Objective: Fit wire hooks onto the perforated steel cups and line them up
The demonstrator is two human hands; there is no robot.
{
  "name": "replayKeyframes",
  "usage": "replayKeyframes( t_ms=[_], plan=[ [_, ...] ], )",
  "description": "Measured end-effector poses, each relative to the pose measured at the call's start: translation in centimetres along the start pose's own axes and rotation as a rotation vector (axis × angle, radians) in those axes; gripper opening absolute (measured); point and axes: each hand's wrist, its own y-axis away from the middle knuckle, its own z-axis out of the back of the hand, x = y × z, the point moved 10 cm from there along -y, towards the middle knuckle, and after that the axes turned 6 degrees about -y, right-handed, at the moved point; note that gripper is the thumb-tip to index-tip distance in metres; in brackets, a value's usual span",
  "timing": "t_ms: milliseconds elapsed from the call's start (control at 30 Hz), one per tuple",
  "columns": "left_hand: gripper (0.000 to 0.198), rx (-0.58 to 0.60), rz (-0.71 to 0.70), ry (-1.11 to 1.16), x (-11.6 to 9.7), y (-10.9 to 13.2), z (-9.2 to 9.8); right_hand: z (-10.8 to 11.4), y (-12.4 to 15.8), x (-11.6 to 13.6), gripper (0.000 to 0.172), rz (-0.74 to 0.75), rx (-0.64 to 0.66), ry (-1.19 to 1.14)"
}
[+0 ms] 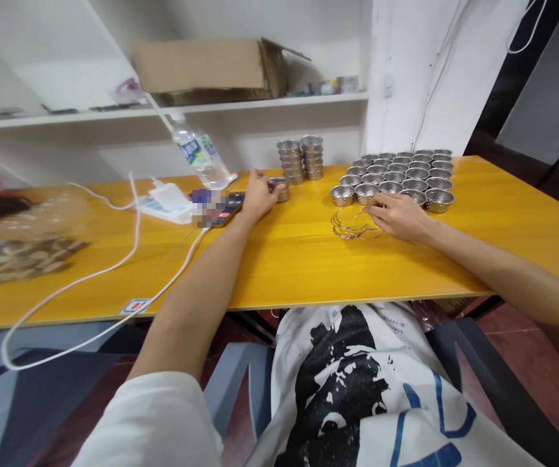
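Observation:
My left hand is closed on the rim of a small perforated metal cup on the yellow table. Just behind it are two stacks of the same cups. Farther right, my right hand pinches at a loose bunch of thin wire rings; its fingertips are on a ring at the bunch's right side. Beyond that hand, several rows of metal cups stand upright side by side, their open tops facing up.
Left of my left arm lie a phone, a white cable and a white box-like item. A tilted water bottle is behind them. Brown pieces lie at far left. A cardboard box rests on the shelf.

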Motion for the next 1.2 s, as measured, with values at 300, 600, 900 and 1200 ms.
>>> replayKeyframes(
  t_ms=[300,600,900,1200],
  plan=[
    [0.03,-0.136,-0.099,0.072,-3.6,0.3,3.7,0.6,0.1,-1.5,0.04,-0.172,-0.041,-0.102],
    [0.062,0.829,-0.552,0.845,-21.3,9.6,0.4,3.1,0.5,-2.9,0.032,-0.219,-0.314,-0.25],
    [0.086,1.103,-0.566,0.957,-24.3,14.6,-0.7,4.0,0.2,1.2,0.024,0.113,-0.304,-0.398],
    [0.104,1.066,-0.64,0.924,-25.5,15.6,-0.7,5.6,-0.3,3.3,0.026,0.073,-0.355,-0.582]
  ],
)
